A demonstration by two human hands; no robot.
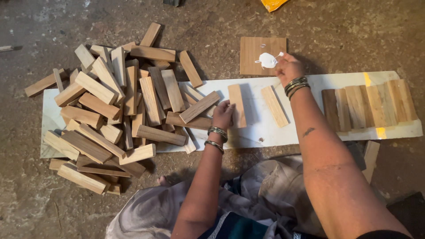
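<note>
- While the person is sitting on the floor, the left hand (222,115) is pressing its fingertips on the lower end of a light wooden block (237,105), which is lying flat and nearly upright on the white board (265,132); the fingers are resting on it, not closing around it.
- The right hand (288,67) is reaching past the board's far edge, its fingers curling at a blob of white glue (267,60); whether they are pinching anything cannot be told.
- The glue is sitting on a small square wooden plate (256,53), which is lying on the floor just beyond the board.
- A second light block (274,106) is lying tilted on the board between the two hands, apart from the first.
- A row of blocks (369,106) is lying side by side, touching, at the board's right end.
- A loose pile of wooden blocks (110,110) is spilling over the board's left end and onto the concrete floor (345,26).
- Metal bangles are circling both wrists, and grey patterned cloth (265,186) is covering the person's lap.
</note>
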